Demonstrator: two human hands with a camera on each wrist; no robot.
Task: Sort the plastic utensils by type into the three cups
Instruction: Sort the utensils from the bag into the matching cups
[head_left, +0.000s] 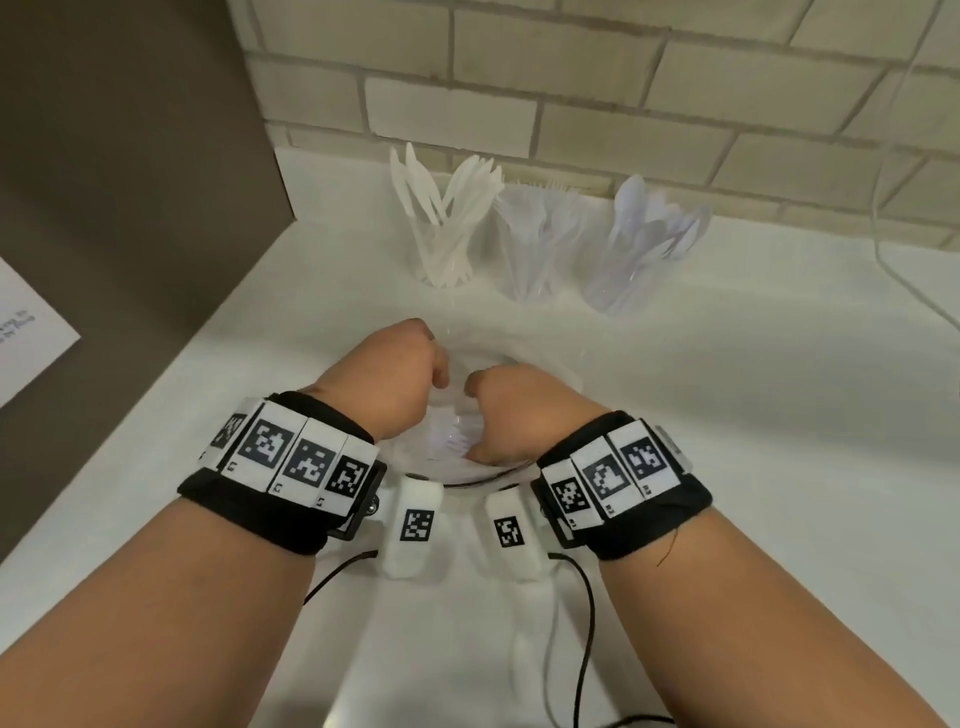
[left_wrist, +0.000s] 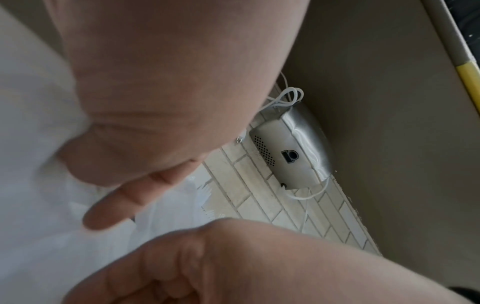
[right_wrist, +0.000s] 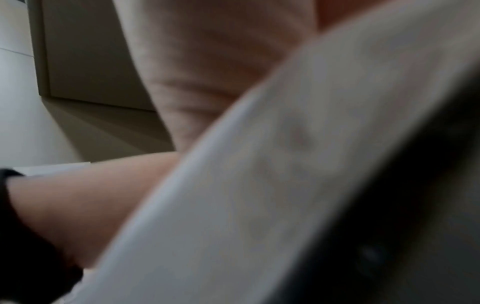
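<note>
**Both hands in the bowl, three cups waiting behind**

We have both hands down in a clear bowl (head_left: 524, 465) that stands on the white counter (head_left: 753, 415), close in front of us. The left hand (head_left: 400, 384) and the right hand (head_left: 511, 410) are near each other, with fingers curled downward into the bowl. Between them a few white utensils (head_left: 452, 434) show at the bottom. We cannot tell if either hand really pinches a piece or only reaches for one; the wrist pictures are too blurred to decide this.

Behind the bowl, near the brick wall (head_left: 597, 104), three clear cups stand in a row. The left cup (head_left: 441, 244) holds knives and what look like forks together, the middle cup (head_left: 535, 249) holds forks, and the right cup (head_left: 631, 260) holds spoons. All three look rather full, so we judge that the sorting is almost finished.

These pieces should be very light and stiff, but thin, and the smooth plastic may slip between the fingers. They also tangle easily, fork teeth catching in other pieces. We think it is best to take one piece by its handle, near the middle, with thumb and two fingers, and lift it straight up. The cups are light too, and top-heavy with so many handles inside, so a piece should be put in gently, not pushed.
</note>
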